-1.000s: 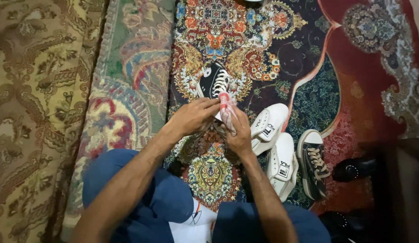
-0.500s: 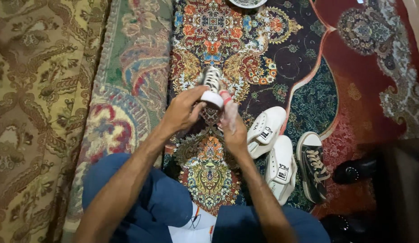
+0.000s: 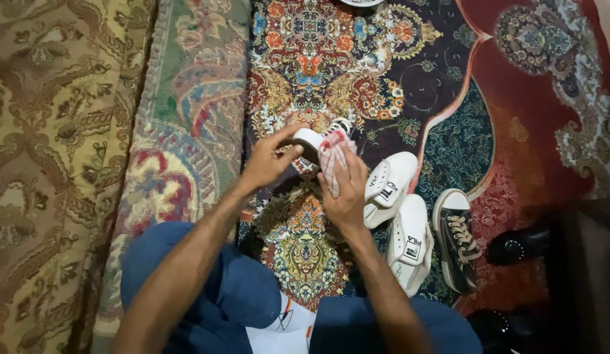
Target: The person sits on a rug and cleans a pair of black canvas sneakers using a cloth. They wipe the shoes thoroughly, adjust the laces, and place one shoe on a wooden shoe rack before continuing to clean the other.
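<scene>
Two white slip-on shoes [image 3: 398,210] lay side by side on the ornate patterned carpet [image 3: 383,78], with a black lace-up sneaker [image 3: 457,239] just right of them. A dark shoe [image 3: 518,246] sat farther right. Folded patterned rugs [image 3: 88,131] lay along the left.

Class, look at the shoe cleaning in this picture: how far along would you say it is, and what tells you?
Done: hard to judge; the two white shoes on the carpet look clean. In hand: the left hand holds a black sneaker by its white toe, while the right hand presses a white-and-red cloth against it. Left, probably: the other black sneaker and the dark shoes at the right lie untouched.
</scene>
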